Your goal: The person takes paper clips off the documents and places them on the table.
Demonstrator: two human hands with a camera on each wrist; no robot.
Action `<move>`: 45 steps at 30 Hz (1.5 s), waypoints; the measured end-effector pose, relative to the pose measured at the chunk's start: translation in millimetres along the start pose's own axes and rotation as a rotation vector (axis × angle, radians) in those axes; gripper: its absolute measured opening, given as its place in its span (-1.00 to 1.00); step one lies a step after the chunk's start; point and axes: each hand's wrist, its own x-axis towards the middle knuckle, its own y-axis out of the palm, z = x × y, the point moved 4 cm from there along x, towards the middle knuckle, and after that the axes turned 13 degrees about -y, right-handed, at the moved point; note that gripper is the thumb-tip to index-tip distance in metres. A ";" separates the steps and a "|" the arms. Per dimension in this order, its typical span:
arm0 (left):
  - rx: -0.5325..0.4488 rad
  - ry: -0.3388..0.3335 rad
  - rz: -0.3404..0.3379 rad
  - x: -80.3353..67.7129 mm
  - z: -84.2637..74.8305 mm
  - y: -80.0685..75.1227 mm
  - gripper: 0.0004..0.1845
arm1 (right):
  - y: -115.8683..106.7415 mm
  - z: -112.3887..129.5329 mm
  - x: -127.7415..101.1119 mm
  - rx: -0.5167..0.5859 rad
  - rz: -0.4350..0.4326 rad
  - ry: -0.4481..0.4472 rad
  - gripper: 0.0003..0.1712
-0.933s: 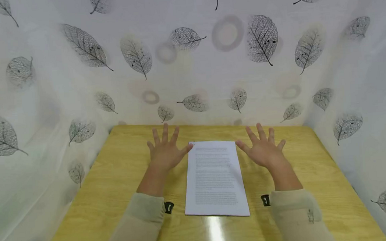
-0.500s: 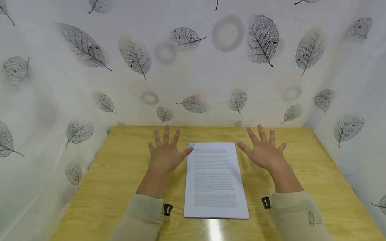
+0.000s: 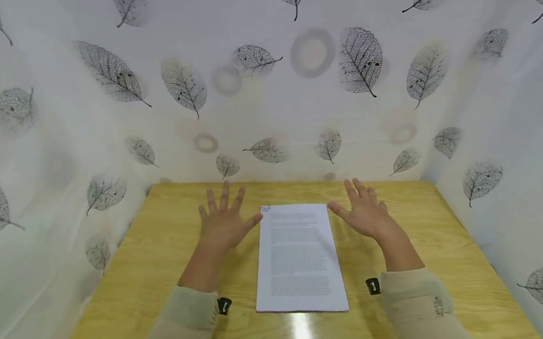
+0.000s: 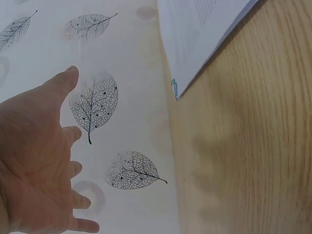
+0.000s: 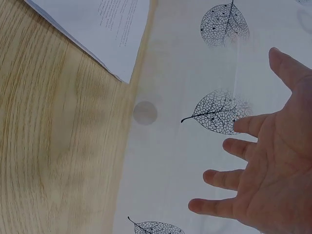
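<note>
Both hands hover palm-down with fingers spread and holding nothing, the left hand [image 3: 222, 222] and right hand [image 3: 364, 213] flanking the white printed paper sheet [image 3: 298, 256] lying flat on the light wooden table [image 3: 164, 248].

On the one wooden bench [image 3: 165, 259] lies one stack of printed paper [image 3: 297, 256], with one paper clip [image 3: 265, 208] at its far left corner. Two hands, the left hand [image 3: 223, 221] and the right hand [image 3: 365, 213], flank the paper.

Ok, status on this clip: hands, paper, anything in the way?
Left hand open, right hand open, both holding nothing. Printed sheets flat on the table between them, paper clip at far-left corner. Nothing blocking.
</note>
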 end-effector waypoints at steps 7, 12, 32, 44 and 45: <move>-0.032 -0.021 -0.011 -7.7 10.0 4.0 -0.03 | 9.7 -8.3 13.6 0.072 -0.002 -0.076 0.28; -0.011 -0.034 -0.019 -6.7 17.0 8.5 -0.06 | 16.8 -17.7 29.4 0.083 -0.016 -0.110 0.19; -0.036 -0.055 0.044 -19.1 38.8 47.8 -0.17 | 75.8 -47.7 79.6 0.047 0.194 0.021 0.05; -0.067 -0.032 0.056 -26.8 33.9 60.4 -0.20 | 86.5 -48.8 84.4 0.000 0.137 0.041 -0.06; -0.063 -0.029 0.055 -26.6 32.9 60.8 -0.21 | 86.1 -48.0 84.9 0.001 0.127 0.041 -0.07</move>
